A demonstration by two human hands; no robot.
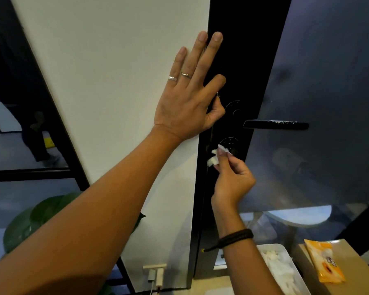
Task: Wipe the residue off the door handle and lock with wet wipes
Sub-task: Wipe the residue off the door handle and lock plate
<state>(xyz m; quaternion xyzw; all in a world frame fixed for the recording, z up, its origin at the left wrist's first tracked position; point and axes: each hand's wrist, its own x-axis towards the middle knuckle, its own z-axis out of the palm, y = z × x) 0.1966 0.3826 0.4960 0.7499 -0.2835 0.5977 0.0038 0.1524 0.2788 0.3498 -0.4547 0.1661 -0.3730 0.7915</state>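
Wipe [216,156] sits bunched between our right hand's [232,179] thumb and fingertips, pinched tight, with white folds sticking out to the left of the thumb and above the fingertips. We press it against the black door frame at the lower lock [229,143], a round ringed disc that lies right at our fingertips, just above and behind the wad. The handle [276,125], a dark horizontal lever, juts to the right above those fingers, apart from them, and pale specks show along its top edge. A second ringed disc, the upper lock [233,107], sits above the handle's root, just right of our left thumb.

Our left hand [188,99] lies flat and spread wide, holding nothing: palm on the white wall [107,81], index and middle fingers reaching over onto the black frame, thumb curled down near the upper disc. Two rings [179,76] sit on its fingers. A dark braided band [235,237] circles our right wrist.

Below our right forearm, a white tray [282,249] holds crumpled white wipes, and an orange pack [324,262] lies on a tan surface just right of it. A plug [152,274] sits in a wall socket low down.
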